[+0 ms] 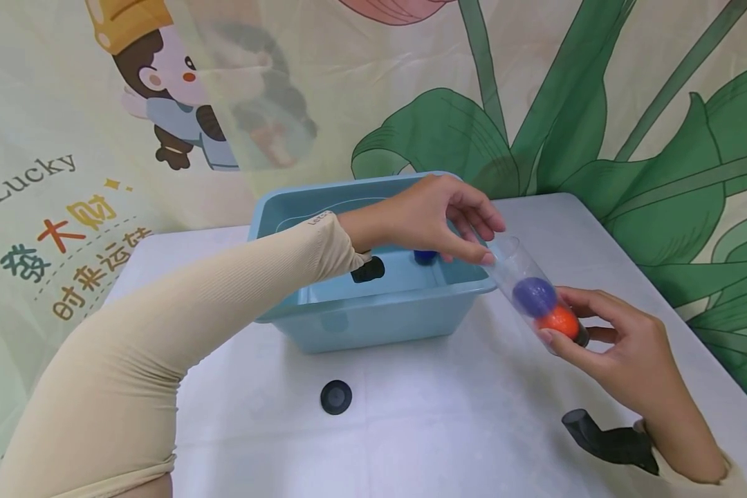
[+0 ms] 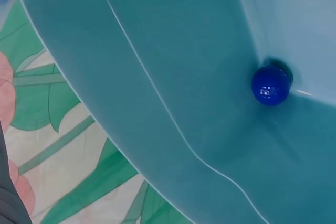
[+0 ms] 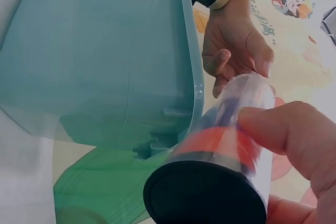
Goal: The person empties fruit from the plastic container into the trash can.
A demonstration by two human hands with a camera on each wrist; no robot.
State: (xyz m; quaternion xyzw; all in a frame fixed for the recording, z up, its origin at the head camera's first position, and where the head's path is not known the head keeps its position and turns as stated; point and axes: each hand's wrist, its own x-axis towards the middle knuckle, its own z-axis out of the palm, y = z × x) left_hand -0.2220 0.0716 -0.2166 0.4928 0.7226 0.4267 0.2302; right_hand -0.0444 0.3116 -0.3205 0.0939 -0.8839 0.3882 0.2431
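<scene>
Here, the right hand [image 1: 629,346] grips the tube [image 1: 523,271] near its lower end, thumb on one side and fingers on the other. The tube is a clear, slim cylinder with thin walls that catch faint pale reflections; it leans, its upper end toward the left hand [image 1: 432,214] and its black base [image 1: 582,337] beside the right fingers. Two balls sit stacked inside: an orange ball [image 1: 559,323] low down, next to the right thumb, and a violet ball [image 1: 533,297] touching it from above. Clear plastic runs on from there to the rim. The left hand is loosely bent and grasps nothing, its thumb tip by that rim; whether they touch, I cannot tell. Below the left hand, a glossy blue ball [image 2: 271,85] lies in the basin [image 1: 373,328]. Nearer the wearer than both hands, a round black disc [image 1: 336,398] lies on the white tabletop [image 1: 436,415].
</scene>
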